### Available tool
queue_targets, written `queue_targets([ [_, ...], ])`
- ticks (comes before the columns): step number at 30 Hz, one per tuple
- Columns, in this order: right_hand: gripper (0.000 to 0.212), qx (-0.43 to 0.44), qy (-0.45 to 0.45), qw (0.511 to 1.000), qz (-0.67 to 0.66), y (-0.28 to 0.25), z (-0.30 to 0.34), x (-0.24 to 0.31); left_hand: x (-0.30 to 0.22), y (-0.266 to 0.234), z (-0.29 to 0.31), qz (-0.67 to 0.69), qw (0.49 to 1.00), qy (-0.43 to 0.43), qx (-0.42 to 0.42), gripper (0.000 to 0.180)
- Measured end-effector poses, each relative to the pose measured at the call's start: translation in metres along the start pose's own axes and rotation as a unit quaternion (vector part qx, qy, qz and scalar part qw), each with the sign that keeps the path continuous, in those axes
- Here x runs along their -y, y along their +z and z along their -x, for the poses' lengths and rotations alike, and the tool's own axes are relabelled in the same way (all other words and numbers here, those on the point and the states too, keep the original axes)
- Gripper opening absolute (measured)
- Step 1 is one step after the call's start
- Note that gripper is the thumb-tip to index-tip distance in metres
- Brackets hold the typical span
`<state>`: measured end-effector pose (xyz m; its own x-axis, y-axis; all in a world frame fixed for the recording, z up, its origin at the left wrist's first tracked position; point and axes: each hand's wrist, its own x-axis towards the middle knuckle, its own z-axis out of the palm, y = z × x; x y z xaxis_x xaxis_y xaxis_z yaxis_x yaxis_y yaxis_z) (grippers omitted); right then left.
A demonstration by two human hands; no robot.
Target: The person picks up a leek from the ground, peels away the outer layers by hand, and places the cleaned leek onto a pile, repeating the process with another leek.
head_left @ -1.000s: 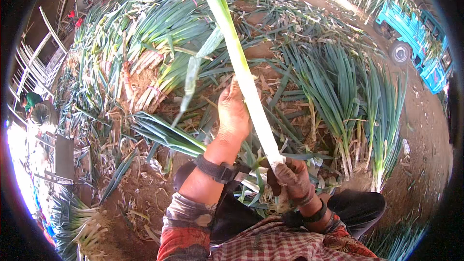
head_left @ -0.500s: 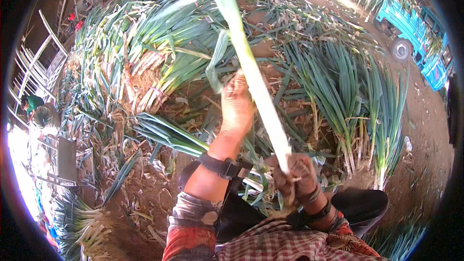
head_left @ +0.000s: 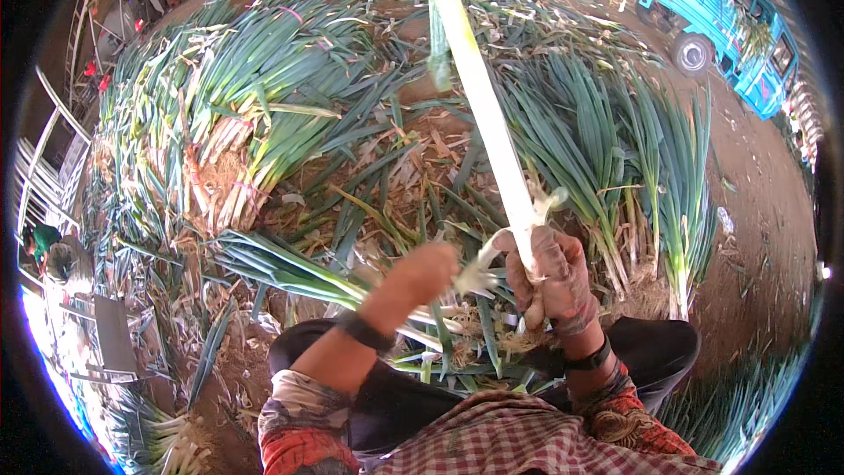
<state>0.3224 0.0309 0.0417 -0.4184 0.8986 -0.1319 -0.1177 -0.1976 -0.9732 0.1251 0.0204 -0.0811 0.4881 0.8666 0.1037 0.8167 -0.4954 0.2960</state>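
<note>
A long green onion (head_left: 482, 92) rises from my lap toward the top of the view, its white shaft leaning left and its green end running out of the picture. Around its lower end, just above the roots, my right hand (head_left: 558, 281) is closed. Pale outer skin (head_left: 479, 271) hangs peeled back on the left of the shaft, with another loose flap (head_left: 550, 202) on the right. My left hand (head_left: 422, 273) is left of the shaft, apart from it and smeared by motion, so its fingers cannot be made out. Several green onions (head_left: 294, 266) lie by my knees.
A big heap of green onions (head_left: 290, 53) fills the far left. More green onions (head_left: 607, 149) lie in a bunch at right, others (head_left: 171, 440) at lower left. Leaf scraps (head_left: 413, 176) cover the soil. A blue truck (head_left: 730, 22) stands far right; another person (head_left: 40, 242) is at far left.
My left hand has come down the onion and away from its shaft, toward me. Outer skin now hangs loose near the base. My right hand keeps its hold; the view has shifted slightly.
</note>
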Motion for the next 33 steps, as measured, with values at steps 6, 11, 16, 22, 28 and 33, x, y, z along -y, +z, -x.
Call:
queue_targets([
  [6, 0.022, -0.032, -0.114, 0.978, 0.17, -0.009, -0.005, -0.04, 0.02, -0.084, -0.027, 0.418, 0.809, -0.282, -0.3, 0.045],
  [11, 0.031, -0.069, -0.287, 0.849, 0.439, 0.008, -0.006, -0.063, -0.003, -0.114, -0.03, 0.661, 0.608, -0.148, -0.414, 0.048],
  [16, 0.026, 0.018, -0.095, 0.941, 0.325, 0.028, 0.002, -0.057, 0.017, -0.115, -0.024, 0.202, 0.783, -0.357, -0.468, 0.034],
  [22, 0.026, -0.017, -0.146, 0.958, 0.246, 0.005, -0.021, -0.058, -0.022, -0.062, -0.016, 0.189, 0.927, -0.002, -0.325, 0.016],
  [28, 0.027, -0.062, -0.082, 0.971, 0.215, -0.022, -0.024, -0.056, -0.043, -0.051, 0.007, 0.228, 0.959, -0.05, 0.16, 0.028],
  [33, 0.03, -0.094, -0.065, 0.984, 0.138, -0.024, -0.023, -0.055, -0.001, -0.053, 0.038, -0.035, 0.993, -0.047, -0.102, 0.009],
])
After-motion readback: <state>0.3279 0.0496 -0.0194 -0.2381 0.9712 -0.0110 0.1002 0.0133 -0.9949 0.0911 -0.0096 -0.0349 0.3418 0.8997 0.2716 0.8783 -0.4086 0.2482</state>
